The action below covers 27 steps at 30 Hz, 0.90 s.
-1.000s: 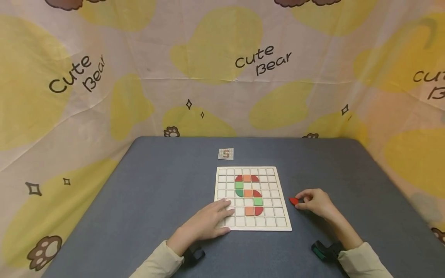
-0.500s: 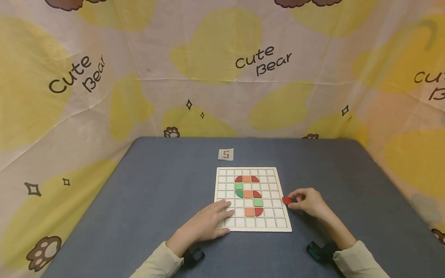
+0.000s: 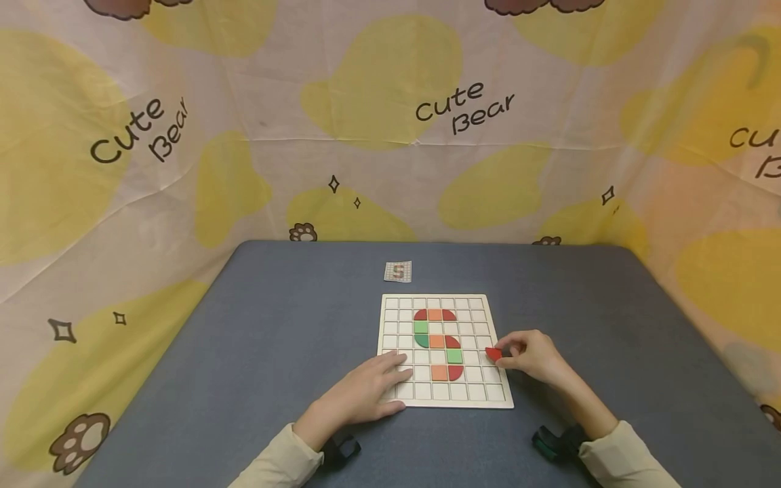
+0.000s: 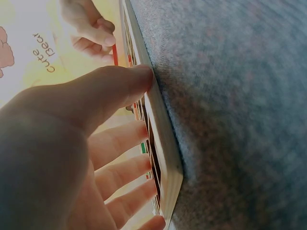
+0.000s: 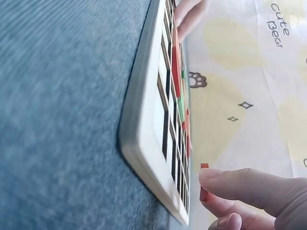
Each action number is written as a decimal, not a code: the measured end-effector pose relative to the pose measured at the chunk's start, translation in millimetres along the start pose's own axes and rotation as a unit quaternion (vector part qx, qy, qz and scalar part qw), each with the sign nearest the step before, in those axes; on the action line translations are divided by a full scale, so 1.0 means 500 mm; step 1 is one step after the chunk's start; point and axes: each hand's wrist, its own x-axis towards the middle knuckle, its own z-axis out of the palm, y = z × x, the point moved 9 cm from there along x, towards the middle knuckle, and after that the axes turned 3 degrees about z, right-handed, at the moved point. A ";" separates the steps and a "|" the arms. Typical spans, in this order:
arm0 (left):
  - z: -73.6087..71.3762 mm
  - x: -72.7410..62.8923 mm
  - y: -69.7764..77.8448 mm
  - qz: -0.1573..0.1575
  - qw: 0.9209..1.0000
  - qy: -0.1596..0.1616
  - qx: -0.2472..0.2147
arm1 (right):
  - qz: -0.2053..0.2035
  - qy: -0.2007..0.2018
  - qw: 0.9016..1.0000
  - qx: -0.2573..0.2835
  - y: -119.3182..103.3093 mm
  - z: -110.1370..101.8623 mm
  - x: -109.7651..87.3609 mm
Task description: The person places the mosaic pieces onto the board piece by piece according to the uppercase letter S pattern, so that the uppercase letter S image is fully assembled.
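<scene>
A white gridded board [image 3: 477, 393] lies on the table, with red, orange and green tiles set in its cells in an S shape. My left hand [image 3: 366, 391] rests on the board's near left corner, fingers spread and straight; in the left wrist view its thumb [image 4: 129, 82] lies along the wooden edge. Between thumb and fingertips my right hand [image 3: 537, 356] pinches a thin red tile [image 3: 493, 354] with a rounded side, above the board's right edge. The right wrist view shows that red tile [image 5: 204, 195] edge-on, partly hidden by the thumb.
Behind the board lies a small card [image 3: 398, 272] printed with a coloured S on a grid. The blue-grey table [image 3: 305, 291] is enclosed by a patterned cloth [image 3: 378, 169]. A dark wrist device [image 3: 556, 442] sits on the right wrist.
My right hand has moved left with the red tile, from the table beside the board to over its right edge. The left hand stays in place on the board.
</scene>
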 end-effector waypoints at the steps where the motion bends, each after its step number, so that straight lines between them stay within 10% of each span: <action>1: -0.001 0.000 0.001 0.001 1.000 0.002 0.001 | 0.000 -0.002 1.000 0.004 -0.002 0.002 0.000; 27: -0.002 -0.001 0.001 -0.001 1.000 -0.002 0.004 | -0.043 -0.016 0.999 0.013 -0.061 0.044 0.005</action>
